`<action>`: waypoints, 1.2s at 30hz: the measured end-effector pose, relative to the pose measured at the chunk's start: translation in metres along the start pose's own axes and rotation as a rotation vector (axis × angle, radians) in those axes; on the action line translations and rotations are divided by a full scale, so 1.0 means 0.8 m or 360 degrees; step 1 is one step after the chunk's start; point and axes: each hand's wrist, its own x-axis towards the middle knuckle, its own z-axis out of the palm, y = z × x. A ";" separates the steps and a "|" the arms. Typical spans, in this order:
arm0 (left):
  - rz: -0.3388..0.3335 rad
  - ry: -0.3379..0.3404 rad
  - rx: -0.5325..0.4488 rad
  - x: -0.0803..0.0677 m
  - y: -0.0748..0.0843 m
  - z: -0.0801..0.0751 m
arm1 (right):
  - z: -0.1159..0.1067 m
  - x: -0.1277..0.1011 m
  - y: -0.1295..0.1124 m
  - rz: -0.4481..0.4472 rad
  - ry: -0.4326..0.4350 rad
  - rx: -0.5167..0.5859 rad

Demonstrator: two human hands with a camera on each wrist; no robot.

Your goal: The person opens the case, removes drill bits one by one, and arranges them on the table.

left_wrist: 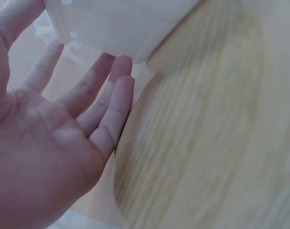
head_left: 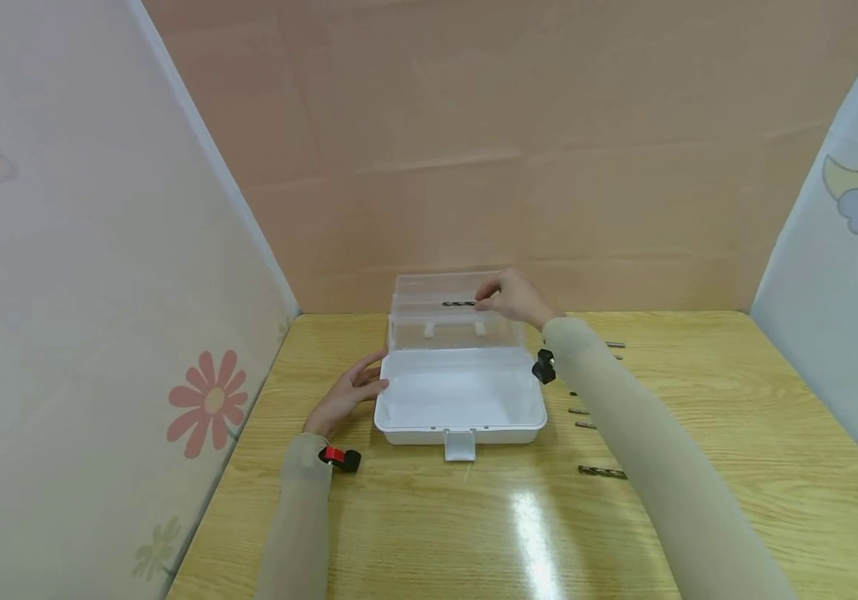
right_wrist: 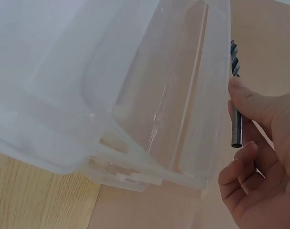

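A white plastic box (head_left: 461, 425) stands open in the middle of the wooden table, its clear lid (head_left: 454, 312) raised at the back. My right hand (head_left: 513, 296) is up by the lid's top edge and pinches a dark drill bit (head_left: 459, 303) that points left. In the right wrist view the drill bit (right_wrist: 235, 95) lies between thumb and fingers (right_wrist: 240, 164) beside the clear lid (right_wrist: 150, 95). My left hand (head_left: 346, 393) lies open on the table, its straight fingers (left_wrist: 111, 102) touching the box's left corner (left_wrist: 130, 28).
Several more drill bits (head_left: 601, 472) lie in a row on the table right of the box, partly hidden by my right sleeve (head_left: 646, 450). Panels wall in the table on the left, back and right. The box latch (head_left: 459, 445) hangs at the front.
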 end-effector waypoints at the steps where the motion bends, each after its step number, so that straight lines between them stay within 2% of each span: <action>1: -0.0002 0.0001 -0.0002 0.000 0.000 0.000 | 0.000 0.000 0.000 0.0001 0.0002 0.0008; 23: -0.0006 0.0010 0.0020 0.003 0.002 -0.005 | -0.017 -0.017 -0.009 -0.0041 0.0068 -0.0039; 29: -0.0002 -0.0001 0.0021 0.005 0.002 -0.005 | -0.023 -0.031 -0.001 -0.0086 0.0084 -0.0039; 36: 0.0009 -0.0013 0.0028 0.006 0.005 0.000 | -0.035 -0.050 0.014 -0.0066 0.0086 -0.0017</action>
